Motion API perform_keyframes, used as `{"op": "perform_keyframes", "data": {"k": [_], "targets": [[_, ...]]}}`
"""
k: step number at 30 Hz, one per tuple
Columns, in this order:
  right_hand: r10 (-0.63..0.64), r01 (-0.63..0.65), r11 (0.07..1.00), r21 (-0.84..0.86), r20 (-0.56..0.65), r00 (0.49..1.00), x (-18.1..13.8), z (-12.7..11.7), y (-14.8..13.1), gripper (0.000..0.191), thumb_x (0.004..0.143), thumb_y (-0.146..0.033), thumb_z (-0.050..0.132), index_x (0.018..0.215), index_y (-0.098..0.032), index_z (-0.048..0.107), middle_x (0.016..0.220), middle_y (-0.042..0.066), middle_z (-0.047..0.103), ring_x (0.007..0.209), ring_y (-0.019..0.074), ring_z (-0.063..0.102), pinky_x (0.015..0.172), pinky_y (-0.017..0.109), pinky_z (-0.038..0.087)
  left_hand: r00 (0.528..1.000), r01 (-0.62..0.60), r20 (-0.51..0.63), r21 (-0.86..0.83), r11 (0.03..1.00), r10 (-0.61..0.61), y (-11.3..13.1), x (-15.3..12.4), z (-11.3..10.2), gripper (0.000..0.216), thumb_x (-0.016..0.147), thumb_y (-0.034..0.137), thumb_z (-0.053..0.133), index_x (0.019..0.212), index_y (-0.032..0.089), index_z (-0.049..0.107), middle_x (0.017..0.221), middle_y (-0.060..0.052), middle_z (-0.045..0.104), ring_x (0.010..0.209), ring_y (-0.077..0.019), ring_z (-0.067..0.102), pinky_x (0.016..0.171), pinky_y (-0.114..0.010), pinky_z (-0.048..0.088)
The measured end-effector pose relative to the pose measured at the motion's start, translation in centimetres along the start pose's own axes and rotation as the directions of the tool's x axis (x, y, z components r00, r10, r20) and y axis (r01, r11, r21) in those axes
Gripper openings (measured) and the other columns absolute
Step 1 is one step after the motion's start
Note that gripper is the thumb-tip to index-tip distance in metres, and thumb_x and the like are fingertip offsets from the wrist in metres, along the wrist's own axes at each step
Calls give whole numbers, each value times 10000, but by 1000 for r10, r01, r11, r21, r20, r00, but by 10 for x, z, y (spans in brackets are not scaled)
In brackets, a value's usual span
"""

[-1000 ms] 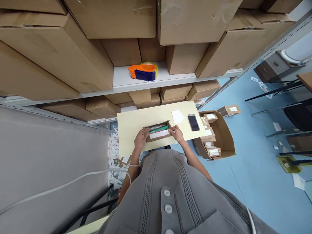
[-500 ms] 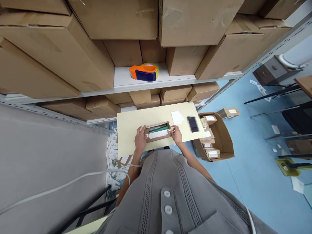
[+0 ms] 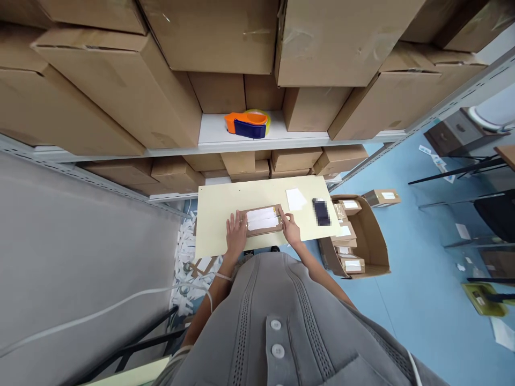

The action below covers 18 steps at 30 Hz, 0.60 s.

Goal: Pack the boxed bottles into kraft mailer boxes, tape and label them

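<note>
A small cardboard box (image 3: 257, 231) lies on the pale yellow board in front of me, its top closed, with white labels (image 3: 262, 219) facing up. My left hand (image 3: 236, 233) lies at the box's left end, fingers stretched and spread, the fingertips on its edge. At the right end, my right hand (image 3: 291, 227) curls its fingers about the box's edge and corner. What the box holds is hidden under its top.
On the board (image 3: 217, 201) lie white paper (image 3: 295, 199) and a dark phone (image 3: 321, 212). An orange and blue tape dispenser (image 3: 247, 124) sits on the shelf among cardboard boxes. To the right, a large open carton (image 3: 372, 241) holds several small labelled boxes. A white cable (image 3: 120, 297) crosses at left.
The box stood open with a green thing inside; now its top is closed and labels show. My left hand has flattened over the left end. The view has shifted slightly.
</note>
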State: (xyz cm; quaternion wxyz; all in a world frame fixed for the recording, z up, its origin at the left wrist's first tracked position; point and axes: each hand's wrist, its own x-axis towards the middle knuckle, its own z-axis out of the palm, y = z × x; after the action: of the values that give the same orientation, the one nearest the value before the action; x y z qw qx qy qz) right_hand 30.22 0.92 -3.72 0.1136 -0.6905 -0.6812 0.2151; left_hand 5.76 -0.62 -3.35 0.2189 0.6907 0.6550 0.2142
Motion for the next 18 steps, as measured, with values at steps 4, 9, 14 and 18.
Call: {"op": "perform_keyframes", "data": {"k": [4,9,14,18], "targets": [[16,-16,1000,-10,32,999,1,3,2,630,940,-159,368,1523,-380,279,1326,101,506,883,198,663,706,295,546,992,-124,33,27,992,123,15,2,12,609,946,339,431,1524,193,305,1617,-100,216,1514,-278,65,1215,-551,22],[-38,40,998,-46,36,999,12,-9,-2,577,937,-173,393,1488,-343,375,1343,115,524,1001,236,648,821,352,539,968,-229,123,57,972,221,20,4,29,678,915,323,477,1544,200,253,1600,-114,258,1507,-278,117,1218,-542,21],[-165,162,986,-35,-127,978,64,-67,-37,475,925,-197,439,1394,-205,513,1345,165,522,1220,306,528,1013,458,438,965,-245,139,166,955,224,12,6,38,699,894,226,472,1552,225,233,1605,-96,234,1504,-271,116,1215,-549,30],[-371,369,927,-65,-297,880,132,-142,-99,463,946,-226,417,1402,-173,477,1333,148,537,1232,295,494,1037,443,401,961,-270,123,237,933,247,6,6,45,730,883,182,459,1562,219,192,1606,-91,225,1503,-266,116,1216,-548,56]]}}
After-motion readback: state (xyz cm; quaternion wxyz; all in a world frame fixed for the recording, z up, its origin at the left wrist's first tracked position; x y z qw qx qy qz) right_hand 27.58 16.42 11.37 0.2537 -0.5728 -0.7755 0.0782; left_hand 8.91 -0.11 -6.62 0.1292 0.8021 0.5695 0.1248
